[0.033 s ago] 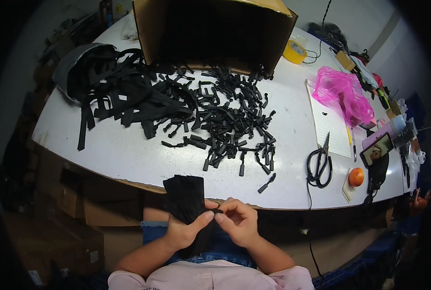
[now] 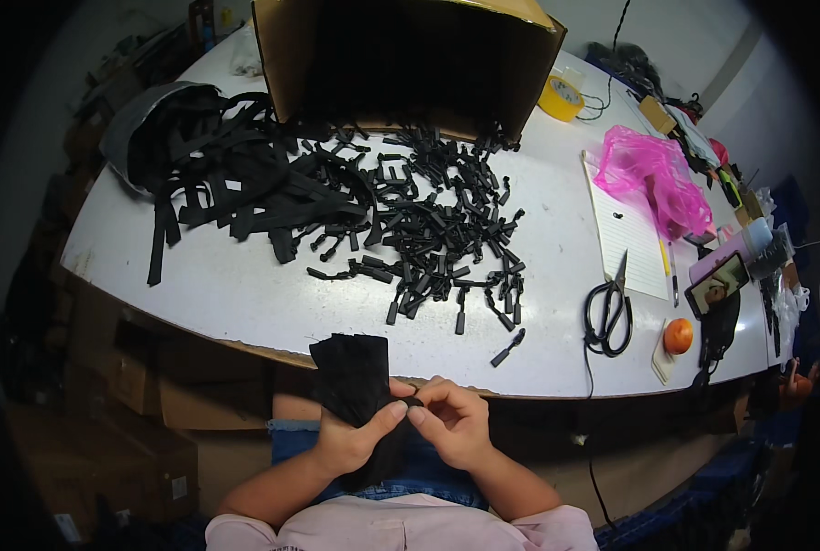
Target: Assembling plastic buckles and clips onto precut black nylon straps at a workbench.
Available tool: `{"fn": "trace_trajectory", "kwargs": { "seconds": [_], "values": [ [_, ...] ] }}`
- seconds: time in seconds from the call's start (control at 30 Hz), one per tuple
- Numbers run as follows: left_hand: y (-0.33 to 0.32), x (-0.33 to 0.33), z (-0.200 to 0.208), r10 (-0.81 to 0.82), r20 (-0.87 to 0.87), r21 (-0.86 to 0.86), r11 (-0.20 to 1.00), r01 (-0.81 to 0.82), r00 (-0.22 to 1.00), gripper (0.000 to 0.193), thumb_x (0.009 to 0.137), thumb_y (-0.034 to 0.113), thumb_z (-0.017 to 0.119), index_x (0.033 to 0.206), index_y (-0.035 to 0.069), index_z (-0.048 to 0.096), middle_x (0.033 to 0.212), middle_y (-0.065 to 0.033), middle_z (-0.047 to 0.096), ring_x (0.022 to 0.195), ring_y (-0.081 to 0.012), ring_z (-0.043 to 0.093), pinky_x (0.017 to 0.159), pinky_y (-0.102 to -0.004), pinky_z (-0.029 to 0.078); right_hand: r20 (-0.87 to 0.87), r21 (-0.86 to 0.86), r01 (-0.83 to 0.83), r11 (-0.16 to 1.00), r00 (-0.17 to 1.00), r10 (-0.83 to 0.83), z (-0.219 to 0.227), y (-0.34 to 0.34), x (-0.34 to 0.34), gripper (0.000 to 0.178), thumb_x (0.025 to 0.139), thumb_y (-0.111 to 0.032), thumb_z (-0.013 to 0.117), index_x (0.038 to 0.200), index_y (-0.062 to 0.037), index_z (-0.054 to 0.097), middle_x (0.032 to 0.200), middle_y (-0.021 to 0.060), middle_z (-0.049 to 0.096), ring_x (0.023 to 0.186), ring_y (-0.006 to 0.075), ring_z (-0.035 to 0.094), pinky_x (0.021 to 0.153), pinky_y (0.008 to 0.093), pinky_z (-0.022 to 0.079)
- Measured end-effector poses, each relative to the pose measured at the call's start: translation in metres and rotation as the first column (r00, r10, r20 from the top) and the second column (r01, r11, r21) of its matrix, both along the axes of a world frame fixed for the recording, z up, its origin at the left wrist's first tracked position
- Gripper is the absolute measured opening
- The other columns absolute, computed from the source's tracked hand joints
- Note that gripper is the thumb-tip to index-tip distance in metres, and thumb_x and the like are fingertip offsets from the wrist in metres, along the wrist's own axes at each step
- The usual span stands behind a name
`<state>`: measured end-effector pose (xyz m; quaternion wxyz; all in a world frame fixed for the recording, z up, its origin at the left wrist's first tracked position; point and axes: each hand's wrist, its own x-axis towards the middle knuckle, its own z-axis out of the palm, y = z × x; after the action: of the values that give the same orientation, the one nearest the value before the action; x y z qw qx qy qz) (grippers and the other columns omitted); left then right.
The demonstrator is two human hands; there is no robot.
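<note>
The black cloth [image 2: 350, 372] stood up out of the left hand [image 2: 350, 441], just in front of the tabletop's [image 2: 198, 294] near edge and above the person's lap. Its long axis ran roughly from that edge back toward the body, and its broad end fanned out on the far side of the knuckles. The left hand was nearer to it, closed around its middle. The right hand [image 2: 456, 427] lay just to the cloth's right, its thumb and forefinger pinched on a small dark end [image 2: 414, 402] that met the left thumb tip; whether that end belonged to the cloth could not be told.

By count: one bundle of cloth, its layers too close to number; a pile of small black tags [image 2: 428, 230] in the middle of the tabletop, too many and too overlapped to count, with one stray tag [image 2: 508, 349] set apart toward the near edge. One heap of black straps [image 2: 281, 197] lay toward the left edge, one open box [image 2: 269, 73] stood at the far edge, and toward the right edge were one pair of scissors [image 2: 617, 282], one orange fruit [image 2: 677, 336] and one pink bag [image 2: 658, 174].
</note>
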<state>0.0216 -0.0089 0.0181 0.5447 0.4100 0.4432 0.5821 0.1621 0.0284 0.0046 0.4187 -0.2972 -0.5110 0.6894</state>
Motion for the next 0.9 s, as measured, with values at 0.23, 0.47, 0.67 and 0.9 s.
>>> {"fn": "trace_trajectory", "kwargs": {
  "seconds": [0.23, 0.47, 0.67, 0.9],
  "values": [
    [-0.001, -0.008, 0.005, -0.052, -0.191, -0.010, 0.999, 0.051, 0.980, 0.012, 0.075, 0.005, 0.059, 0.085, 0.001, 0.055, 0.086, -0.0065, 0.055, 0.080, -0.0125, 0.052, 0.073, -0.0250, 0.042, -0.018, -0.088, -0.132, 0.987, 0.991, 0.131, 0.000, 0.001, 0.006, 0.009, 0.081, -0.008, 0.053, 0.082, 0.0007, 0.054, 0.072, 0.0008, 0.049, 0.060, 0.0045, 0.042, 0.053, 0.0159, 0.033],
    [0.000, -0.010, 0.007, -0.082, -0.007, -0.189, 0.979, 0.079, 0.997, 0.011, 0.077, 0.007, 0.059, 0.087, 0.002, 0.058, 0.076, -0.0030, 0.057, 0.072, -0.0115, 0.054, 0.066, -0.0241, 0.045, 0.150, 0.613, 0.070, 0.787, 0.968, -0.203, 0.001, 0.005, 0.002, 0.009, 0.075, -0.004, 0.058, 0.082, 0.0007, 0.055, 0.069, 0.0026, 0.050, 0.053, 0.0051, 0.042, 0.047, 0.0174, 0.033],
    [0.001, -0.004, 0.000, 0.114, -0.218, 0.200, 0.977, -0.070, 0.969, 0.009, 0.078, 0.008, 0.057, 0.084, 0.001, 0.057, 0.071, -0.0014, 0.055, 0.058, -0.0073, 0.050, 0.053, -0.0198, 0.042, 0.287, 0.263, -0.324, 0.909, 0.926, 0.247, 0.010, 0.014, 0.006, 0.012, 0.071, -0.007, 0.063, 0.074, -0.0004, 0.054, 0.059, 0.0004, 0.046, 0.046, 0.0064, 0.040, 0.042, 0.0195, 0.032],
    [0.005, -0.016, -0.003, 0.011, 0.050, -0.172, 0.985, -0.002, 0.999, 0.019, 0.077, 0.009, 0.059, 0.093, 0.001, 0.055, 0.069, -0.0014, 0.054, 0.054, -0.0055, 0.048, 0.045, -0.0179, 0.039, 0.199, 0.767, 0.119, 0.630, 0.890, -0.411, 0.012, 0.010, -0.014, 0.019, 0.064, -0.007, 0.065, 0.081, -0.0035, 0.059, 0.073, 0.0067, 0.054, 0.054, 0.0193, 0.050, 0.045, 0.0249, 0.041]
  ]
}}
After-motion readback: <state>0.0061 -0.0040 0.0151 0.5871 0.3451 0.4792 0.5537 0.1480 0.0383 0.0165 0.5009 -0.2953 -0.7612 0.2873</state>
